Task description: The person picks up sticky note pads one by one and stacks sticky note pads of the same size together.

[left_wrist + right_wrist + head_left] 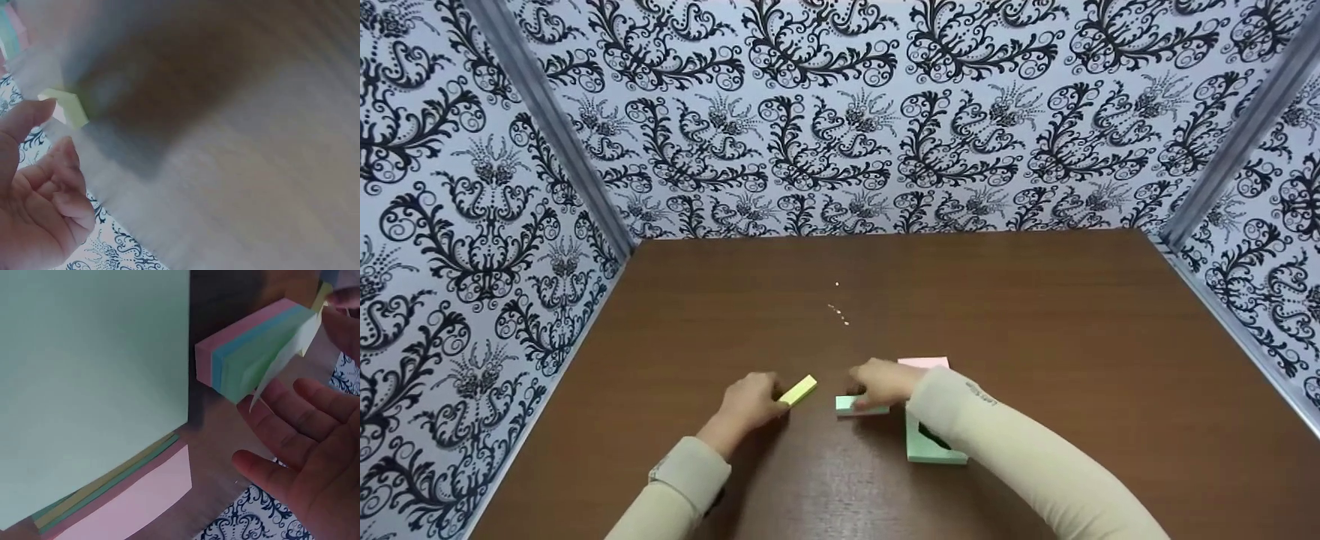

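My left hand point(750, 403) pinches the near end of a slim yellow sticky-note pad point(801, 390). In the left wrist view, the thumb tip point(49, 104) overlaps one corner of this pad, and the other fingers curl just below it. My right hand point(881, 381) holds a small striped block of sticky notes point(847, 405), with the thumb on its near side. In the right wrist view, the block shows pink, blue and green layers point(242, 354). A pale loose sheet point(284, 354) bends away from its green face, with the right fingertips at its edge.
Under my right forearm lie larger paper pads: a green one point(936, 454) in front and a pink one point(922, 362) behind. Tiny white specks point(840, 313) show on the brown table point(997, 300). Black-and-white patterned walls point(840, 112) stand behind and at both sides.
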Available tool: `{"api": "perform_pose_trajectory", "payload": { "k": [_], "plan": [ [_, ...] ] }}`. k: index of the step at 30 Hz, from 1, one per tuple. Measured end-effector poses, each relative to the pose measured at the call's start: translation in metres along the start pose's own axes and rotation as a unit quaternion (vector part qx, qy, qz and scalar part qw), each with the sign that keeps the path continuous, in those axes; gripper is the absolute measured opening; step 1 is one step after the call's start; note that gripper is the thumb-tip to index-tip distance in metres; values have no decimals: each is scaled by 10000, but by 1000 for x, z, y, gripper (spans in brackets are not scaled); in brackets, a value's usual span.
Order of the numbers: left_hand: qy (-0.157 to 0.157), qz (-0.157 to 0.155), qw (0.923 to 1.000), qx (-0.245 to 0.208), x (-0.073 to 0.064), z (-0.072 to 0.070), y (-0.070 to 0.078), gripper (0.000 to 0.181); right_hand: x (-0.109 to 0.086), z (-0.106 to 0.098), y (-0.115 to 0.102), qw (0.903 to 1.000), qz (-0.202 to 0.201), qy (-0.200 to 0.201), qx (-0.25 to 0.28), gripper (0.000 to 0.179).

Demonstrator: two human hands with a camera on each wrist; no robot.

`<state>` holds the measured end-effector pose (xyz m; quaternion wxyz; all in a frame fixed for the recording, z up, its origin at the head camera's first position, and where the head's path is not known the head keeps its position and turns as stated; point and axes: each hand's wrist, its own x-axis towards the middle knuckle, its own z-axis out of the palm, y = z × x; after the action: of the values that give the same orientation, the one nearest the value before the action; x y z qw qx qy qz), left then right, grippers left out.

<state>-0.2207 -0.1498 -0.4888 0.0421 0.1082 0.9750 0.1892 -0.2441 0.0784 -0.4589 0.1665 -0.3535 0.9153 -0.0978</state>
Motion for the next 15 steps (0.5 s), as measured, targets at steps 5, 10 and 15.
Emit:
{"api": "perform_pose_trajectory", "payload": {
  "k": [5, 10, 15],
  "plan": [
    [-8, -66, 10000, 56, 1, 3, 2, 11, -1, -3, 7, 9989, -19, 445, 122, 32],
    [29, -143, 9997, 199, 6, 6, 10, 16, 1, -5, 9, 9953, 215, 926, 191, 28],
    [148, -123, 9995, 242, 13, 11, 22, 17, 4, -6, 11, 9926, 120, 1200, -135, 10]
  ]
}}
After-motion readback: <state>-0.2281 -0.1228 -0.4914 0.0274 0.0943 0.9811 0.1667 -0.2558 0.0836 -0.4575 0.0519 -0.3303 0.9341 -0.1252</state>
